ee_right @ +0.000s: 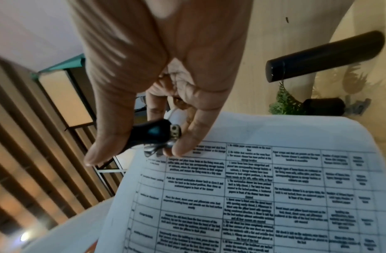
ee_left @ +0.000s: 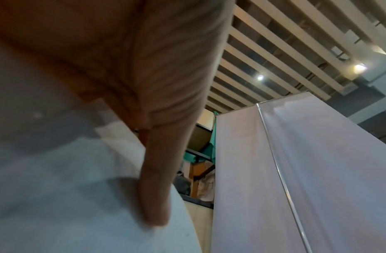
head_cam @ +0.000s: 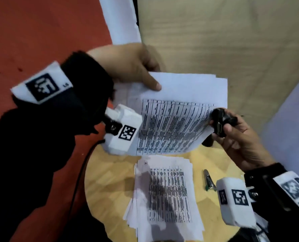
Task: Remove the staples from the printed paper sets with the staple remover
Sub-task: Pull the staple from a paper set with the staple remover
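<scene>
A printed paper set (head_cam: 171, 123) with a table of text is held up above the round table. My left hand (head_cam: 138, 67) pinches its far left edge, thumb on top of the sheets (ee_left: 79, 196). My right hand (head_cam: 232, 130) grips a black staple remover (head_cam: 219, 120) whose metal claws (ee_right: 154, 150) sit at the set's right corner (ee_right: 144, 162). The staple itself is not visible. A second stack of printed sheets (head_cam: 166, 194) lies fanned on the table below.
The round wooden table (head_cam: 106, 180) stands on a red floor (head_cam: 40, 32). A metal stapler with a green tip (head_cam: 208, 179) lies right of the lower stack. White panels (head_cam: 120, 20) and a pale wooden floor (head_cam: 215, 41) lie beyond.
</scene>
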